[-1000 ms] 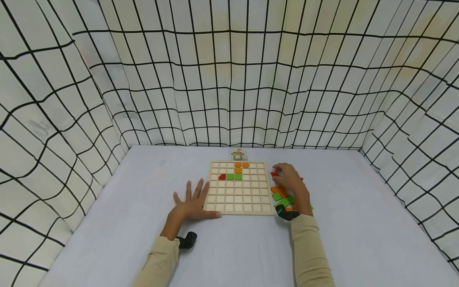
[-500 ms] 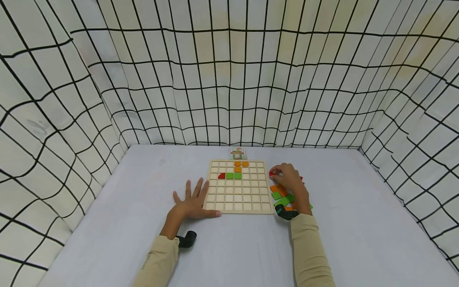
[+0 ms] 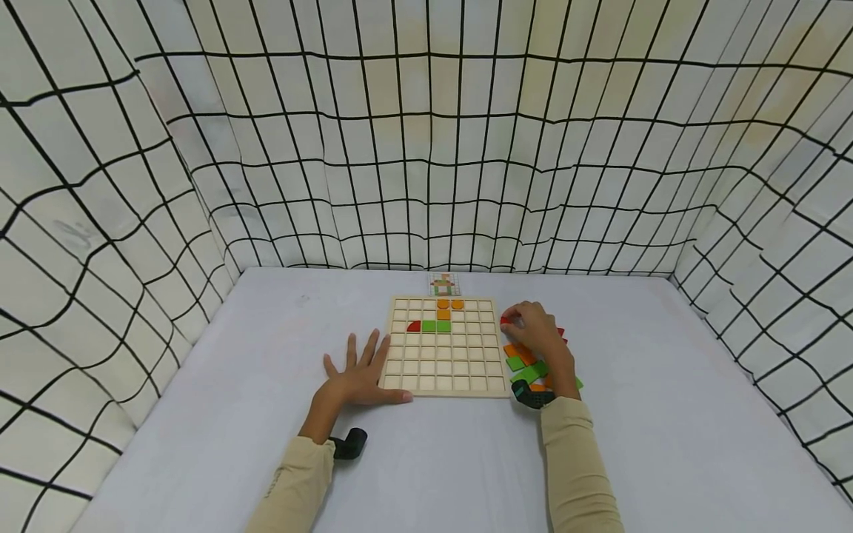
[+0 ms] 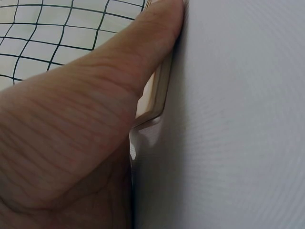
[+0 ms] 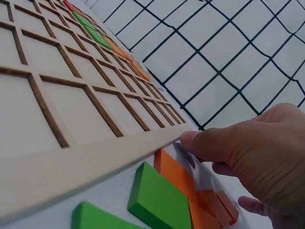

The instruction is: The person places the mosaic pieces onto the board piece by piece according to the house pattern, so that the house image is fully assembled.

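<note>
A light wooden grid board [image 3: 461,365] lies on the white table. Set in its cells are a red quarter-round piece [image 3: 415,326], two green squares [image 3: 436,326], an orange square [image 3: 443,314] and two orange round pieces [image 3: 450,304]. My left hand [image 3: 356,381] lies with spread fingers at the board's near left corner, its thumb along the front edge. Beside the right edge, my right hand [image 3: 538,331] pinches a red piece [image 3: 504,321] between thumb and fingers. Most of that piece is hidden by the thumb in the right wrist view.
Loose green pieces [image 5: 159,198], orange pieces [image 5: 174,171] and red ones [image 3: 562,332] lie in a pile right of the board, under and beside my right wrist. A small pattern card [image 3: 443,284] sits behind the board. A white wall with black grid lines [image 3: 426,185] encloses the table.
My right hand's fingers have closed on the red piece, and it has shifted slightly left, toward the board's edge. My left hand stays where it was.
</note>
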Available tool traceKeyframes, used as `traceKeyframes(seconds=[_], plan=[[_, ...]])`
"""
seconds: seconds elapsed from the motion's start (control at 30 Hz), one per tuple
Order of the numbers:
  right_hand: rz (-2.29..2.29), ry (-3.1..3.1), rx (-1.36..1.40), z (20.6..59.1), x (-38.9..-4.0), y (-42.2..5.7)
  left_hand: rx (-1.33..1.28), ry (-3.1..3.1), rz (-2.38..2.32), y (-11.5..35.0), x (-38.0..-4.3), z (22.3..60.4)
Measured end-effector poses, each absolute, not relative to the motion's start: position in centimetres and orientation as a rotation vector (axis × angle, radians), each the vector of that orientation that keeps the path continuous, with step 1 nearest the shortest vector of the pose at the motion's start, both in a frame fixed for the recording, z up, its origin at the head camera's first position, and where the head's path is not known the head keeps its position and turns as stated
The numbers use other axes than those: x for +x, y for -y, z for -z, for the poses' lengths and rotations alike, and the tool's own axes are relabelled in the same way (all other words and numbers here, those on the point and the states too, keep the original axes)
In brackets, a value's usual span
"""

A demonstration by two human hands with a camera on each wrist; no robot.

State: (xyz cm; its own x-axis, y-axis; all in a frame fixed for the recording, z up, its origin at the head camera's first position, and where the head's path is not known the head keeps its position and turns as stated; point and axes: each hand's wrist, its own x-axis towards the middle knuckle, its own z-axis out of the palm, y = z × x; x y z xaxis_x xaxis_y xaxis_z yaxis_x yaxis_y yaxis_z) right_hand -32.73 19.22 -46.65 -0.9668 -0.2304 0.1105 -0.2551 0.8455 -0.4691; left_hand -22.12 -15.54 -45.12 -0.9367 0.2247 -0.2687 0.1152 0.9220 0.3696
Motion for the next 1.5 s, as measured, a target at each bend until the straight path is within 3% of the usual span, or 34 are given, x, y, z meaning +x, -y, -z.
traceKeyframes(seconds=[0.83,1.5], plan=[[-0.833,2.841,0.685,46.6,-33.1,-13.6,0.242,-2.769,-0.487,15.4,-22.3,45.3],[-0.820,2.848,0.687,46.4,-32.8,-11.2,0.234,-2.767,-0.482,15.5,-22.3,45.4]])
